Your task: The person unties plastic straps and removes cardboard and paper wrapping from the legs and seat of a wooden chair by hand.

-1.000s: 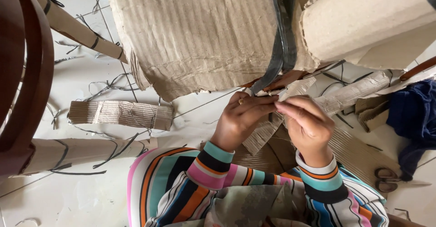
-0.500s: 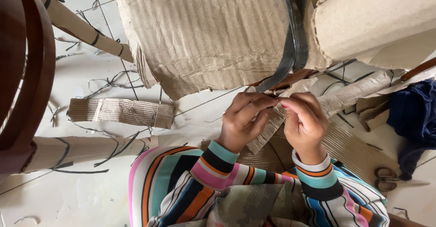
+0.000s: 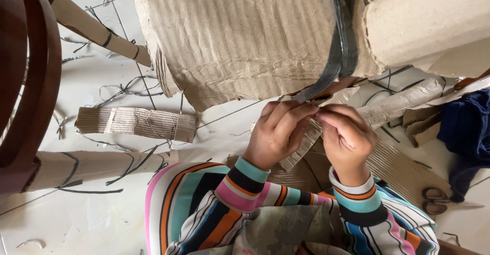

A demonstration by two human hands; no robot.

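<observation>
A big bundle of corrugated cardboard fills the top of the head view, bound by a dark strap. The strap's loose end comes down to my fingers. My left hand and my right hand meet just below the bundle, fingertips pinched together on that strap end. A narrow strip of cardboard lies under both hands. My sleeves are striped in many colours.
A flat cardboard piece and rolled cardboard tubes bound with dark ties lie on the white tiled floor at left. A dark wooden chair stands at far left. Scissors and blue cloth are at right.
The view has shifted slightly. My hands have drawn closer together and risen a little toward the strap end; my fingers work it between them.
</observation>
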